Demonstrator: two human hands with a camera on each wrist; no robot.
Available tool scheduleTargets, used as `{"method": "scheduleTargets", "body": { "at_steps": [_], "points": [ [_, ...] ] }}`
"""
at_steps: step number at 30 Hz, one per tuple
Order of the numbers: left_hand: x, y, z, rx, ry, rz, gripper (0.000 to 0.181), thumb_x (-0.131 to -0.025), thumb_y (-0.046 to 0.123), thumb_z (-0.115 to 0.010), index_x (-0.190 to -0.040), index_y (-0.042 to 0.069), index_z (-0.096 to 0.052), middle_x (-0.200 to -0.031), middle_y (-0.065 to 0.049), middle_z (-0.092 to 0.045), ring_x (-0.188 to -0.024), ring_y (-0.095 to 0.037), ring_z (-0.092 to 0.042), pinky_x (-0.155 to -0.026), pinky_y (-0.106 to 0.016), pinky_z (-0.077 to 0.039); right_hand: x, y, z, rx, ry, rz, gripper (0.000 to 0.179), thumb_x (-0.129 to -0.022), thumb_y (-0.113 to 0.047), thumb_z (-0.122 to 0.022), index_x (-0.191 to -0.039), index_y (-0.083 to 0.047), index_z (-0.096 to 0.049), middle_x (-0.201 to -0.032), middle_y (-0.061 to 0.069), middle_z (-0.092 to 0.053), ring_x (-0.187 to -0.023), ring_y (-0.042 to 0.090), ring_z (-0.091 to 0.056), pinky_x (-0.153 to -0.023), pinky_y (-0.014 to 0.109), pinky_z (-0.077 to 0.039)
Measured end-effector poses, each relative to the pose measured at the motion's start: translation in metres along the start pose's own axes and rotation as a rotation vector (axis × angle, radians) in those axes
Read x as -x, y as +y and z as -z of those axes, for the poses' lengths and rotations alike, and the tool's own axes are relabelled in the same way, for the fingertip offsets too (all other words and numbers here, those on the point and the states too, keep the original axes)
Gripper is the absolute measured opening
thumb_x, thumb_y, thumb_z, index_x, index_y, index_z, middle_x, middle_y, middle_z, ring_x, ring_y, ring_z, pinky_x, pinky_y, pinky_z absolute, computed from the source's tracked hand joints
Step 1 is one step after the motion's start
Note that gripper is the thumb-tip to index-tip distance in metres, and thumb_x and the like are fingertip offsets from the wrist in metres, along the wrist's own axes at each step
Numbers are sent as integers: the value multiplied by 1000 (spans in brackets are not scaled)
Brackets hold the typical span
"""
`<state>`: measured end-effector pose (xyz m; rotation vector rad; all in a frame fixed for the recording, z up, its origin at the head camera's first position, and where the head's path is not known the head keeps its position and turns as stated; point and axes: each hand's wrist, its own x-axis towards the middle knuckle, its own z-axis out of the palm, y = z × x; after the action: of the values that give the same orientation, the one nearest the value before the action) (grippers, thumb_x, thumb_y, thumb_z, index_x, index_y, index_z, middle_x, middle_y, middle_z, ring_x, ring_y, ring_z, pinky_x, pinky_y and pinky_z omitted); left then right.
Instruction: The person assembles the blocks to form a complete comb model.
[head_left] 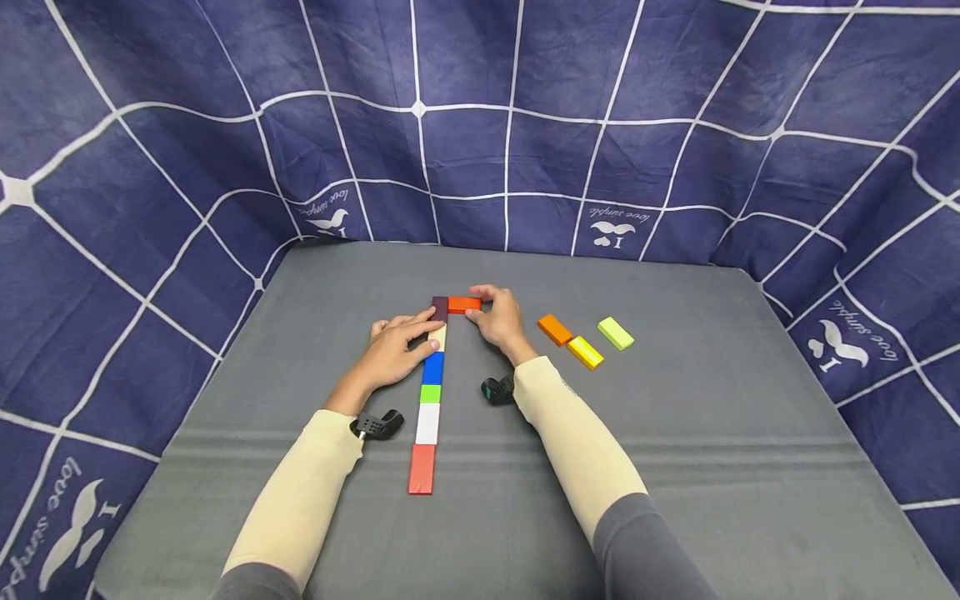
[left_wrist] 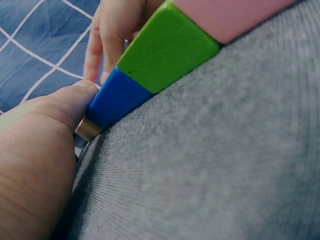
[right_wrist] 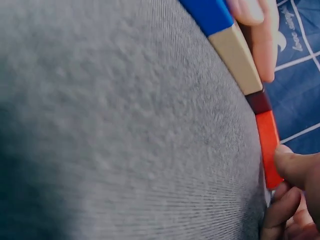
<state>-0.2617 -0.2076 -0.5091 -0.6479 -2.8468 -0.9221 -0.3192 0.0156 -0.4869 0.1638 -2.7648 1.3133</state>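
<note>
A straight row of blocks lies flat on the grey table. From far to near it runs dark brown (head_left: 439, 302), cream (head_left: 437, 338), blue (head_left: 432, 367), green (head_left: 431, 393), white (head_left: 427, 423) and red (head_left: 422, 471). My left hand (head_left: 392, 354) rests along the row's left side, its extended fingers touching the dark brown and cream blocks. With thumb and fingers, my right hand (head_left: 502, 321) pinches the right end of an orange-red block (right_wrist: 269, 145). That block lies crosswise, its left end against the dark brown one, making a corner.
Right of my right hand lie an orange block (head_left: 554, 330), a yellow block (head_left: 585, 352) touching its corner, and a lime block (head_left: 616, 333) farther right. A blue curtain (head_left: 465, 150) with white lines hangs behind the grey table (head_left: 675, 500) and at both sides.
</note>
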Motion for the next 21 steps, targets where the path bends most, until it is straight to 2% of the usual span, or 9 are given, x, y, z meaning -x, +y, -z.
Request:
{"method": "scheduleTargets", "body": {
  "at_steps": [2,5,10,15,21],
  "points": [
    [1,1,1,8,5,2,45,-100,46,-59,-143,32,-58,-161,6,-40,-136,-26,-47,-98,-50,-22,3,-2,1,-42,21,18,36,-89,-19,-78,-124,-17,-70,-119,8,-64,-109,23,-59,-99,38,-45],
    [2,1,2,14,1,6,45,-100,46,-59,-143,31,-58,-161,6,-40,-137,-27,-46,-99,-50,-21,8,-4,3,-96,42,37,34,-89,-18,-78,-123,-16,-71,-119,10,-62,-92,22,-61,-84,34,-50],
    [1,2,1,12,-22,13,46,-99,48,-58,-143,32,-57,-161,7,-38,-137,-26,-46,-100,-50,-21,13,-4,8,-157,66,84,32,-90,-17,-76,-122,-15,-71,-120,13,-60,-68,17,-55,-65,25,-47],
    [0,2,0,14,-9,12,46,-99,47,-59,-143,32,-57,-161,8,-38,-137,-26,-46,-100,-50,-21,19,-10,21,-230,131,134,32,-90,-14,-76,-121,-13,-71,-118,16,-59,-63,15,-51,-59,23,-44],
    [1,2,1,4,-2,15,46,-100,46,-59,-143,31,-57,-161,6,-38,-137,-27,-45,-99,-51,-20,28,-18,44,-312,150,177,33,-89,-22,-78,-120,-16,-71,-116,14,-56,-62,12,-49,-57,22,-43]
  ]
}}
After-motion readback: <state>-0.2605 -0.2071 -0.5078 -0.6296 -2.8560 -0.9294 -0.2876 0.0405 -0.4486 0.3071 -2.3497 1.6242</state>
